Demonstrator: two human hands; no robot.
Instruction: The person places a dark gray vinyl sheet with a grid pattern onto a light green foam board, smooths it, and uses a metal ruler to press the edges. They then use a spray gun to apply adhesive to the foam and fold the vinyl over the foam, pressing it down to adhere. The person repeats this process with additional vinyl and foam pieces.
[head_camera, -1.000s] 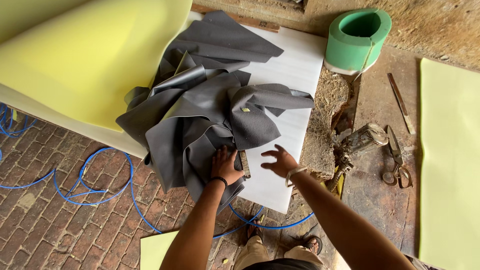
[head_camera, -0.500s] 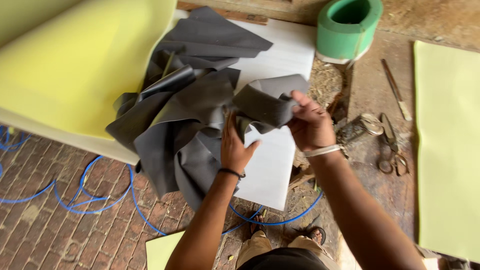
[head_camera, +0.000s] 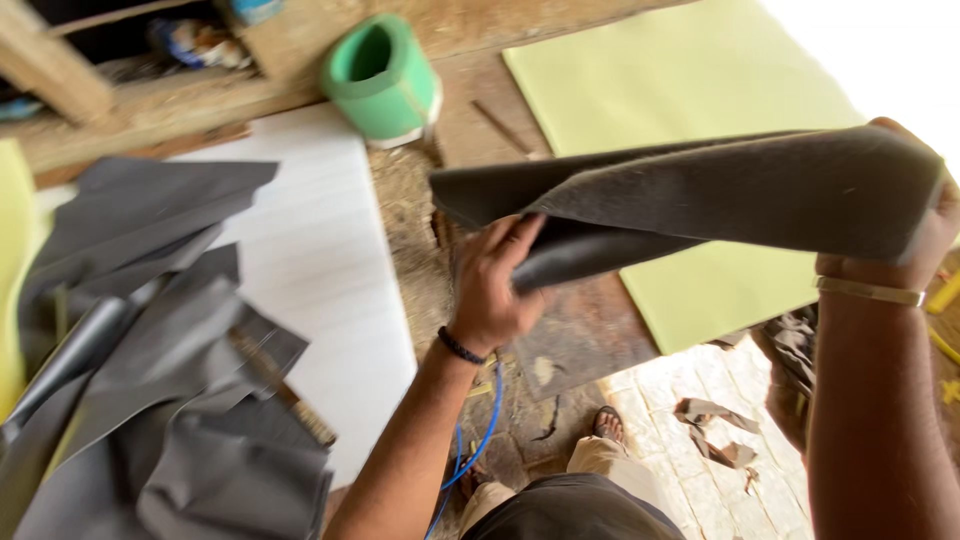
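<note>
A folded piece of dark grey sheet material (head_camera: 720, 195) is lifted in the air between both hands. My left hand (head_camera: 495, 285) grips its lower left edge; a black band is on that wrist. My right hand (head_camera: 905, 235) clamps the right end, with a metal bangle at the wrist. A heap of the same grey material (head_camera: 150, 370) lies at the lower left on a white board (head_camera: 310, 260), apart from both hands. A brush with a wooden handle (head_camera: 285, 390) rests on the heap.
A green roll (head_camera: 380, 80) stands at the back of the wooden bench. A pale yellow-green sheet (head_camera: 690, 90) lies to the right. A blue cable (head_camera: 480, 440) runs over the brick floor by my sandalled foot (head_camera: 607, 425). Scraps (head_camera: 715, 430) lie on the ground.
Both hands have pulled one grey piece off the heap and carried it up and to the right. The view has swung right, so the heap now lies at the left.
</note>
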